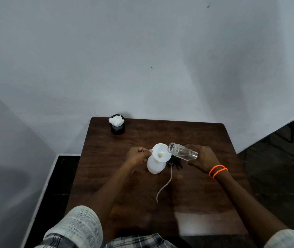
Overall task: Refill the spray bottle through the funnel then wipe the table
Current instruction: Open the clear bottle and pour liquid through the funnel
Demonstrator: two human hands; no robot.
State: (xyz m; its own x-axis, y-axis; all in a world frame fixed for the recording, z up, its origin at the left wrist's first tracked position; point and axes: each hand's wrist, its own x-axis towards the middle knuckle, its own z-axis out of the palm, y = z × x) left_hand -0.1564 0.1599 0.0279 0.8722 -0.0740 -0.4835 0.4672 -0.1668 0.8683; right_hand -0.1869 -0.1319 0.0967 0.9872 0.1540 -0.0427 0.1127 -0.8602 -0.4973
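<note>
A white spray bottle (154, 166) stands upright near the middle of the dark wooden table (117, 185), with a white funnel (161, 152) seated in its neck. My left hand (139, 156) pinches the funnel's left rim. My right hand (202, 158) holds a clear glass jar (182, 151) tipped on its side, its mouth over the funnel's right edge. The black spray head (175, 162) lies on the table just right of the bottle, partly hidden by the jar, and its pale dip tube (164, 187) curls toward me.
A black cup holding white crumpled tissue (117, 124) stands at the table's far left corner, close to the white wall (142, 59). Dark floor (276, 158) lies beyond the table's right edge and a dark strip (58, 185) along its left.
</note>
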